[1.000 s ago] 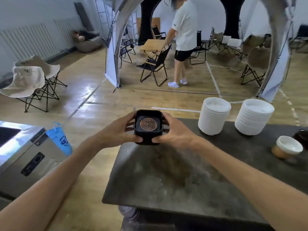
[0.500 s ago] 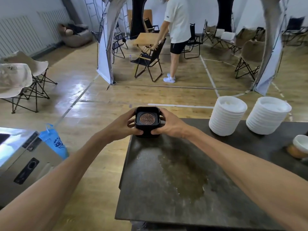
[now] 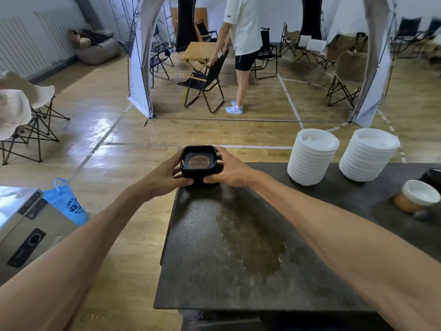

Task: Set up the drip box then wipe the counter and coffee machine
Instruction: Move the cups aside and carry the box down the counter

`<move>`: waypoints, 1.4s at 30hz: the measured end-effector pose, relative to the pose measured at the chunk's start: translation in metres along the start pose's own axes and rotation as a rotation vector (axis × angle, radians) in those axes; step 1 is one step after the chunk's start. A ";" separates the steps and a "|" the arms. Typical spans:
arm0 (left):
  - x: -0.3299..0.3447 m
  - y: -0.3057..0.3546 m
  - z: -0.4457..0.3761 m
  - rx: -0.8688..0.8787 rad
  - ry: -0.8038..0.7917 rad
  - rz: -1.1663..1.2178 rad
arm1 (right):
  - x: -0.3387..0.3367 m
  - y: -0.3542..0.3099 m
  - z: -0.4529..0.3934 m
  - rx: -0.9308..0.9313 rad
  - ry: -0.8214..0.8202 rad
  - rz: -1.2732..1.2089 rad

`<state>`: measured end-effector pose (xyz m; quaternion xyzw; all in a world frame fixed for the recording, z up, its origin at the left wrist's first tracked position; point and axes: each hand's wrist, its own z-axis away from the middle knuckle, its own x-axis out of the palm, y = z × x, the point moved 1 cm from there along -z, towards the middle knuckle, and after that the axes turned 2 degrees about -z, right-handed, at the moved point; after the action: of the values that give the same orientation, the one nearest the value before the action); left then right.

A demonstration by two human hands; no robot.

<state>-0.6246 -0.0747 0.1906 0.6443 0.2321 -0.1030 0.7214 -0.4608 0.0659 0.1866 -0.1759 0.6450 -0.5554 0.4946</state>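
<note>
While curled, fingers (image 3: 185, 180) around drip box (image 3: 199, 166)

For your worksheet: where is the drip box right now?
The drip box sits at the counter's far left corner, gripped between left hand and right hand.

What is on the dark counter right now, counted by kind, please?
Black drip box, held in the grip of both the left hand and the right hand, at the counter's far left corner: 1
White lid stacks: 2
Brown cup with white lid: 1
Dark item at right edge, cropped: 1
Total: 5
</note>
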 end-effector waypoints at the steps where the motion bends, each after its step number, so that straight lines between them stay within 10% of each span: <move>1: 0.002 0.001 0.000 -0.006 0.007 -0.005 | 0.001 0.000 0.000 0.006 0.004 0.001; 20: 0.083 0.071 0.140 -0.023 0.387 -0.375 | -0.035 0.015 0.208 -0.048 -0.067 0.155; 33: 0.341 0.149 0.222 0.102 0.205 -0.356 | -0.100 0.112 0.449 -0.125 -0.021 0.228; 42: 0.445 0.027 0.176 -0.297 -0.155 -0.616 | -0.052 0.263 0.457 0.253 -0.017 0.281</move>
<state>-0.1899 -0.1754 0.0169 0.4222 0.3726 -0.3293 0.7580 0.0283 -0.0570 0.0241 -0.0253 0.5840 -0.5559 0.5910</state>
